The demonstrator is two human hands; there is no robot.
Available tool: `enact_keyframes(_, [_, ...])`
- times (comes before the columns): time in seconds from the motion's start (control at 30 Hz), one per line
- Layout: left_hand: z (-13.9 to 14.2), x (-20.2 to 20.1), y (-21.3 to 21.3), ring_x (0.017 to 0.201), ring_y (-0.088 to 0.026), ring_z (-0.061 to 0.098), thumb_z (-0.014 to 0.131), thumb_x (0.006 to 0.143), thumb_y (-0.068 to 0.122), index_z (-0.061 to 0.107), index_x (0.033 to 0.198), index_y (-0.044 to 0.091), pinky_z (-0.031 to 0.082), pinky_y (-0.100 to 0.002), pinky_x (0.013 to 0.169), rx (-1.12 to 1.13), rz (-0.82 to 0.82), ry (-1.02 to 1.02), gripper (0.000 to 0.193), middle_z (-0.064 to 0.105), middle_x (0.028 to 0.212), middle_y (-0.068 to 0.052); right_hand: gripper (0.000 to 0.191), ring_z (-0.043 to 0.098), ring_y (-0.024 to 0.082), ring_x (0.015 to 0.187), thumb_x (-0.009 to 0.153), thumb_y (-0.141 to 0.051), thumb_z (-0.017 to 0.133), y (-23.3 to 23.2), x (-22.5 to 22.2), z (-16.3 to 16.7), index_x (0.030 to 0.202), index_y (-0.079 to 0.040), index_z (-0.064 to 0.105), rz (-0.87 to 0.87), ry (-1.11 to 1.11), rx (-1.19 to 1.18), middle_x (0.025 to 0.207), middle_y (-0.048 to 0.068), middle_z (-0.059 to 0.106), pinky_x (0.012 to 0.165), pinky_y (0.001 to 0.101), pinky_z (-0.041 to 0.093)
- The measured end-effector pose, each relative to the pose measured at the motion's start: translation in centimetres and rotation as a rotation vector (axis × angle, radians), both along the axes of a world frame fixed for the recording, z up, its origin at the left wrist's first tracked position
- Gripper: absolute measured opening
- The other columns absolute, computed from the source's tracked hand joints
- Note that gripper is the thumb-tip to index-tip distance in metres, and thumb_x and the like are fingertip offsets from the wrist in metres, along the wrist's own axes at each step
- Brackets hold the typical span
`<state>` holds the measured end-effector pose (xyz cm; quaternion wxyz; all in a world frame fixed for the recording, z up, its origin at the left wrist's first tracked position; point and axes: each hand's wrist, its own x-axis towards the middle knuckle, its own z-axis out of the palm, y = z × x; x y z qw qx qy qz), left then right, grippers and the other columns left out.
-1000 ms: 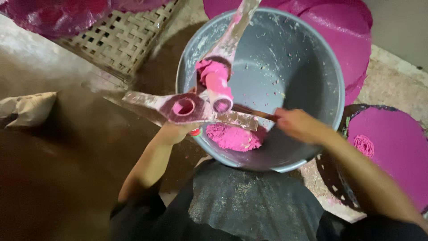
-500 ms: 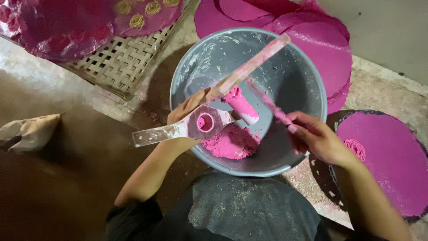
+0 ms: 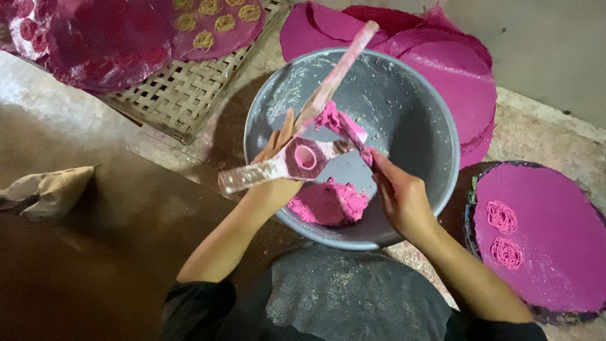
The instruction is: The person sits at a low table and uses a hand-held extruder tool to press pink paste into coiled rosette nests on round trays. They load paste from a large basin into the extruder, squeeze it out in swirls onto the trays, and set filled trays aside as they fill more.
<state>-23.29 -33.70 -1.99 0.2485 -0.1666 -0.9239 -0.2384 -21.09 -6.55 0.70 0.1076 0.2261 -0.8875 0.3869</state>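
Head view: a grey round basin (image 3: 410,113) occupies the centre of the frame, with a mound of pink dough (image 3: 328,203) resting on its floor at the lower centre. The left hand (image 3: 276,167), left of centre, has its fingers wrapped around a hinged press with two long handles (image 3: 297,161), held over the basin; one handle points to the upper centre, the other to the left. More pink dough sticks to the press near its round opening. The right hand (image 3: 399,196), right of centre, has its fingers closed narrowly on a thin stick (image 3: 353,136) whose tip touches that dough. A round pink tray (image 3: 549,252) at the lower right carries two coiled noodle nests (image 3: 503,233). A woven mat (image 3: 170,95) lies at the upper left.
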Motion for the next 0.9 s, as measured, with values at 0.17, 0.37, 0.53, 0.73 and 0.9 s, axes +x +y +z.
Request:
enact_keyframes(0.17, [0.4, 0.1, 0.5, 0.139, -0.043, 0.047, 0.087, 0.083, 0.028, 0.006, 0.16, -0.007, 0.041, -0.049, 0.114, 0.363, -0.194, -0.132, 0.117, 0.044, 0.152, -0.016, 0.057, 0.068, 0.031, 0.075, 0.096, 0.0, 0.062, -0.5, -0.7, 1.4, 0.151, -0.013, 0.053, -0.022, 0.249, 0.24, 0.092, 0.014, 0.065, 0.066, 0.0417, 0.055])
enact_keyframes(0.37, [0.9, 0.5, -0.2, 0.132, -0.037, 0.052, 0.087, 0.08, 0.015, 0.01, 0.161, 0.0, 0.046, -0.042, 0.112, 0.437, -0.261, -0.096, 0.112, 0.047, 0.143, -0.031, 0.068, 0.065, 0.028, 0.07, 0.084, -0.002, 0.065, 1.1, -3.3, 3.3, 0.15, -0.017, 0.056, 0.009, 0.442, 0.602, 0.082, 0.009, 0.056, 0.058, 0.0418, 0.054])
enact_keyframes(0.53, [-1.1, 2.7, -2.0, 0.101, -0.014, 0.065, 0.079, 0.076, 0.005, 0.007, 0.164, 0.008, 0.055, -0.032, 0.093, 0.854, -0.286, -0.534, 0.114, 0.066, 0.112, -0.005, 0.063, 0.068, 0.028, 0.076, 0.081, -0.01, 0.061, 3.5, -4.4, -3.5, 0.144, -0.019, 0.055, 0.075, 0.272, 0.777, 0.09, 0.008, 0.061, 0.063, 0.0414, 0.057])
enact_keyframes(0.73, [-5.2, 2.4, -5.3, 0.092, -0.025, 0.072, 0.076, 0.093, 0.012, 0.053, 0.133, -0.01, 0.06, -0.04, 0.082, 1.419, -0.661, -0.762, 0.051, 0.067, 0.11, -0.011, 0.041, 0.072, 0.028, 0.091, 0.094, -0.017, 0.062, 2.4, -4.7, -8.4, 0.135, -0.019, 0.06, 0.384, -0.325, 0.846, 0.108, 0.009, 0.07, 0.077, 0.041, 0.058])
enact_keyframes(0.9, [-5.7, 2.4, -7.1, 0.083, -0.021, 0.066, 0.077, 0.09, 0.015, 0.038, 0.158, -0.003, 0.056, -0.038, 0.073, 1.586, -0.76, -0.796, 0.081, 0.066, 0.104, -0.01, 0.048, 0.073, 0.026, 0.088, 0.087, -0.01, 0.063, 8.1, -6.2, 5.4, 0.134, -0.024, 0.065, 0.365, -0.432, 0.427, 0.125, 0.006, 0.074, 0.079, 0.0368, 0.06])
